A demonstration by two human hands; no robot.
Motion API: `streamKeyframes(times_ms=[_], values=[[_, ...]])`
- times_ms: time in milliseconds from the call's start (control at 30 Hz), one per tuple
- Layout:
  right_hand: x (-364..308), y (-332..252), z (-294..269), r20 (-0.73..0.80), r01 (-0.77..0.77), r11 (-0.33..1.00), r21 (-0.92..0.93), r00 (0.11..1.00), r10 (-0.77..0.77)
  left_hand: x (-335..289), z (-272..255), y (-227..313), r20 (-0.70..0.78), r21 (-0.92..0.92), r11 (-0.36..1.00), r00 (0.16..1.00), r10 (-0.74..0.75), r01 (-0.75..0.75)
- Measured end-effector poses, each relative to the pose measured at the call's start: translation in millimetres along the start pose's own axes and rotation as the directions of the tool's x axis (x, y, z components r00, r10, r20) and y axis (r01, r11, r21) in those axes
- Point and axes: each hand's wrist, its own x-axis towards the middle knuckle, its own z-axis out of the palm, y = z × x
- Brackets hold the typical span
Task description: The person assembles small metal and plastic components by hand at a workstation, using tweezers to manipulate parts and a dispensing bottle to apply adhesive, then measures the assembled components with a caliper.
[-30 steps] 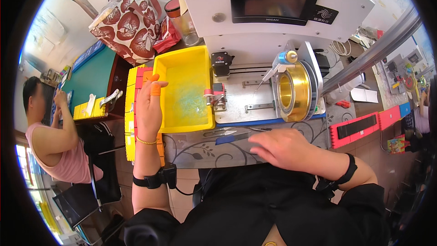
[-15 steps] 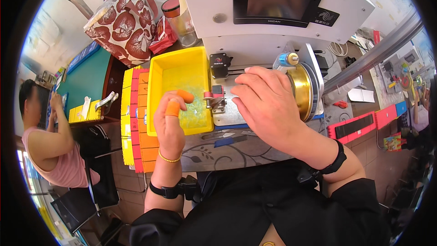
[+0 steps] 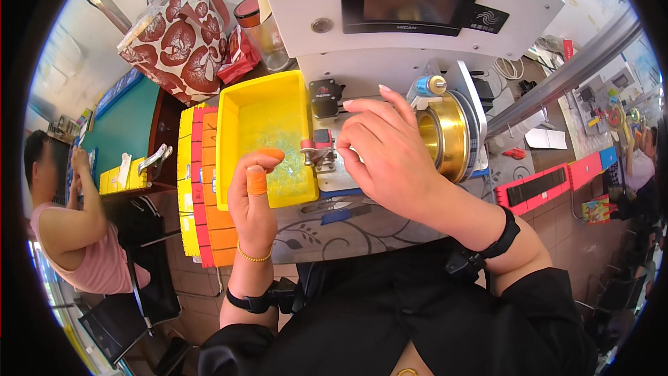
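The right hand (image 3: 386, 146), loosely curled, is nearer the small red-and-metal fixture (image 3: 320, 157), which sits just left of its fingertips, toward the worktop's (image 3: 362, 233) front edge. The left hand (image 3: 252, 198) half-curls over the yellow tray (image 3: 299, 193); any hold is unclear in both.

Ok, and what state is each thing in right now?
Left hand: fingers curled, grip unclear
Right hand: fingers bent, grip unclear
Rectangular yellow plastic tray: holds small translucent pieces
Round gold metal spool: standing on edge
Black-framed rectangular screen: dark
Clear cylindrical jar with reddish lid: lid on
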Motion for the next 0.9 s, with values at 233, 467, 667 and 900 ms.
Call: streamKeyframes(times_ms=[233,467,667,900], values=[[-9.1,-8.7,-40.3,-0.117,0.008,0.997,0.077,0.993,0.001,-12.6,16.2,38.7,0.075,-0.178,0.980,0.995,-0.072,0.084],[-93.8,31.1,-116.1,-0.399,-0.164,0.977,0.135,0.894,0.205,-10.8,66.0,93.0,0.636,-0.342,0.903,0.771,0.019,0.260],[-138.7,81.0,-133.3,-0.278,-0.410,0.531,0.742,0.532,0.800,-8.3,166.8,120.2,0.870,-0.255,0.825,0.493,-0.032,0.505],[-115.1,107.7,-158.8,-0.165,-0.305,0.404,0.862,0.586,0.794,3.2,260.0,104.7,0.707,-0.215,0.837,0.671,-0.222,0.503]])
